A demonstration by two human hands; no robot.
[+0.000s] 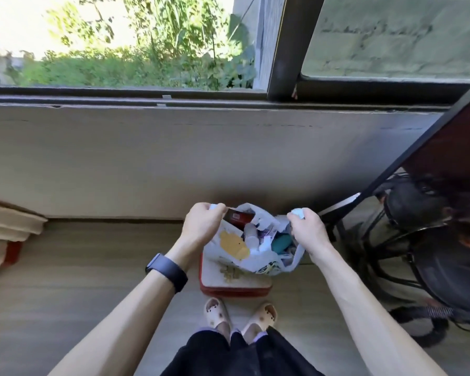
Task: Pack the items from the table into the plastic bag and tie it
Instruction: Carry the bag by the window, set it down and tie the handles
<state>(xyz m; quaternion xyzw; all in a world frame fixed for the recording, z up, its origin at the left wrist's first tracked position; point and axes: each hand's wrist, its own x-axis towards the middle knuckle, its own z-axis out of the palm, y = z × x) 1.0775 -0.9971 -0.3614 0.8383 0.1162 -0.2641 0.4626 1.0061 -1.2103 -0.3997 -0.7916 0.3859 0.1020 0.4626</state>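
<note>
Two hands (pixel 204 221) (pixel 307 229), one plastic bag (pixel 236 256)

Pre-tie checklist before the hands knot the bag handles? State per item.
1. Left hand closed on a handle of the plastic bag: ok.
2. Right hand closed on the other handle: ok.
3. Items inside the bag, including the red box and teal item: ok.
4. Nothing poking above the bag mouth: not ok, the red box corner sits high near the left handle.
5. Bag supported on the red-edged stool: ok.
6. All table items packed: cannot tell, the tabletop is out of view.
</note>
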